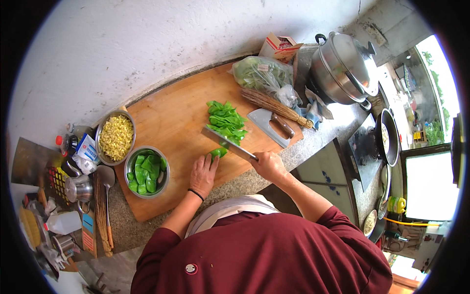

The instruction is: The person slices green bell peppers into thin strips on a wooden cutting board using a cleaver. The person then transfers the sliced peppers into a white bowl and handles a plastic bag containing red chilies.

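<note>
My right hand (270,167) grips the handle of a kitchen knife (229,144), whose blade points up and left over the cutting board (165,106). On the board, the fingertips of my left hand (204,171) rest on an uncut piece of green vegetable (219,152) just beside the blade. Beyond the knife lies a heap of sliced green vegetable (226,119). To the left, a metal bowl (168,180) holds larger green pieces (147,172). Behind it, another metal bowl (134,125) is full of yellow bean sprouts (116,137).
Right of the greens lie a dough scraper (262,125) and a straw brush (273,106), near a plastic bag of vegetables (262,73). A large steamer pot (341,70) stands at the back right; a frying pan (387,137) sits at the stove. Condiments and a ladle (106,178) crowd the left.
</note>
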`<state>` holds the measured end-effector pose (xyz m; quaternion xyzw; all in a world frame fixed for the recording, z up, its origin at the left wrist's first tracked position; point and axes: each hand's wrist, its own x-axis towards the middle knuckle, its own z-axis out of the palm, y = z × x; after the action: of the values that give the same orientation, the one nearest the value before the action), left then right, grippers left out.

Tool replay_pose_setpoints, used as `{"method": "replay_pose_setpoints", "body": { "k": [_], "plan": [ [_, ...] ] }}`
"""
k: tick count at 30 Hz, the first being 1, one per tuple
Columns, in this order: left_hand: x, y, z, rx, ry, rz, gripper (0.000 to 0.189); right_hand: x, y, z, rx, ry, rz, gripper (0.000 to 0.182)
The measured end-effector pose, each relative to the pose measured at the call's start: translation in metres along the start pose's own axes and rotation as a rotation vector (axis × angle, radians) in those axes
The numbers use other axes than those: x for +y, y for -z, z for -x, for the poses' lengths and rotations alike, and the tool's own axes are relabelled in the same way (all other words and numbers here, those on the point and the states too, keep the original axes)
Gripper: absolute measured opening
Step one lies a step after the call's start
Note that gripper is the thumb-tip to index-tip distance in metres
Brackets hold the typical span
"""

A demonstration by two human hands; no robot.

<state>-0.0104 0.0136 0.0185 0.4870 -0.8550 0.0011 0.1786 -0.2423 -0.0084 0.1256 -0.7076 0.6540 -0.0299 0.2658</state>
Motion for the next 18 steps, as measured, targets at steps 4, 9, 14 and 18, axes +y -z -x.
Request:
{"method": "replay_pose_setpoints", "body": {
  "k": [4,9,14,18],
  "plan": [
    [0.006,0.000,-0.003,-0.045,0.037,0.008,0.039,-0.002,-0.006,-0.003,-0.076,0.085,0.101,0.025],
    [0.007,0.000,-0.006,-0.085,0.078,0.051,0.036,-0.007,-0.010,-0.010,-0.127,0.091,0.183,0.023],
    [0.011,0.002,-0.007,-0.071,0.088,0.089,0.036,-0.018,-0.041,-0.035,-0.210,0.048,0.295,0.022],
    [0.007,0.008,-0.005,-0.070,0.076,0.135,0.037,-0.037,-0.045,-0.051,-0.057,0.092,0.119,0.026]
  ]
}}
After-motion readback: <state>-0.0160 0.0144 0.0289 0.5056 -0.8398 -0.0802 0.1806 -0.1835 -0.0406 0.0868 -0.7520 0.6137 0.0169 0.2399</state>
